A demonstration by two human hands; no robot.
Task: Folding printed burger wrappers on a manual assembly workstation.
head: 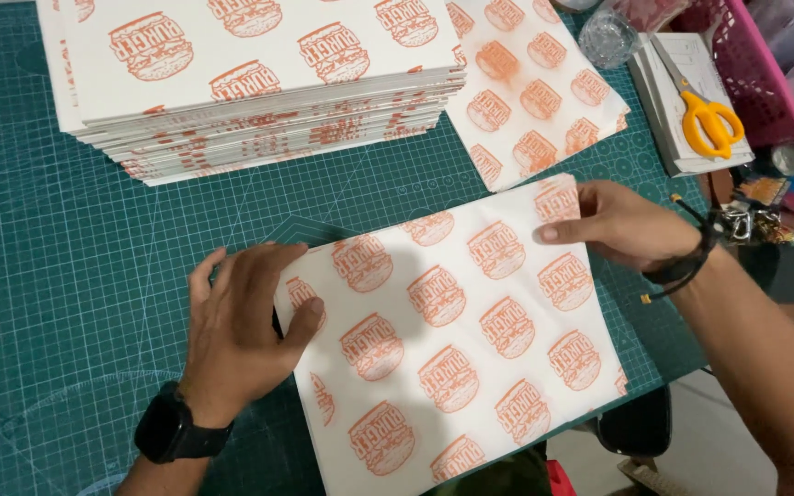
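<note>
Paper lies flat on the green cutting mat (66, 276) between the two hands — a white sheet (457, 340) printed all over with round orange burger emblems, its corners turned so that it sits skewed to the mat's grid, with its long axis running from the near-left up toward the far-right. The left hand (241, 321) rests at the sheet's left edge, fingers spread and flat, thumb laid over the paper's margin; it presses down and grips nothing. A black watch (172, 427) sits on that wrist. The right hand (622, 225) is at the far-right corner, fingers held together and pointing left across the top edge, thumb tucked beneath where it cannot be seen clearly — so whether the corner is pinched or merely held down I cannot tell. A dark cord bracelet (686, 266) circles that wrist.

Each hand is nearest its own side of the sheet; the sheet's middle lies well apart from both.

Beyond, at the far-left, stands a tall stack of printed sheets (259, 92) of the same white-and-orange pattern. Just beside it to the right lies a loose printed sheet (535, 92), also skewed. At the far-right, yellow-handled scissors (709, 119) rest on a small white pad (682, 147), next to a pink basket (751, 64)
</note>
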